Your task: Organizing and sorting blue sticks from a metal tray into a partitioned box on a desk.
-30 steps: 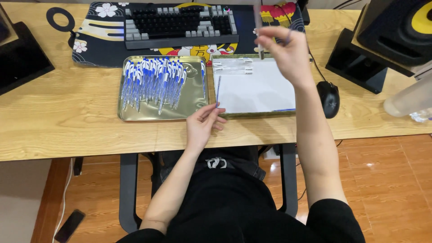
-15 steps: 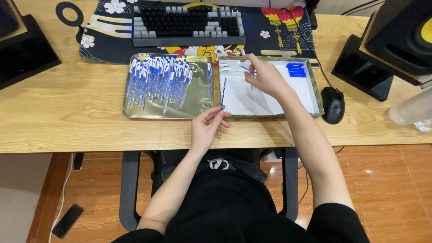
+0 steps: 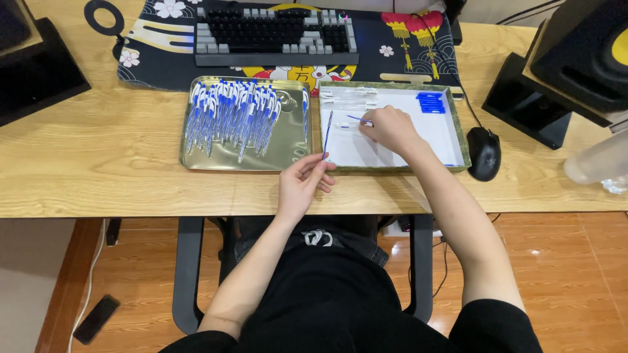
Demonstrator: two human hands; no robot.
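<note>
My left hand (image 3: 302, 185) pinches the near end of a thin blue pen refill (image 3: 326, 133) at the front edge of the table, between the two trays. My right hand (image 3: 391, 128) rests inside the white tray (image 3: 451, 140), its fingers closed on a small clear pen part (image 3: 350, 124), with a thin blue piece sticking out to the left. More clear barrels (image 3: 350, 98) lie at the tray's far left and several blue caps (image 3: 430, 103) at its far right. A metal tray (image 3: 288, 140) on the left holds a pile of blue-and-white pens (image 3: 230, 114).
A keyboard (image 3: 275, 33) on a patterned desk mat (image 3: 418, 46) lies behind the trays. A black mouse (image 3: 485, 152) sits right of the white tray. Speakers on stands (image 3: 569, 72) flank the desk, one also at far left (image 3: 33, 65). A clear bottle (image 3: 598, 163) lies at right.
My right hand came down from the far edge near the keyboard into the white tray and closed on a clear part. The left hand stayed put with the refill.
</note>
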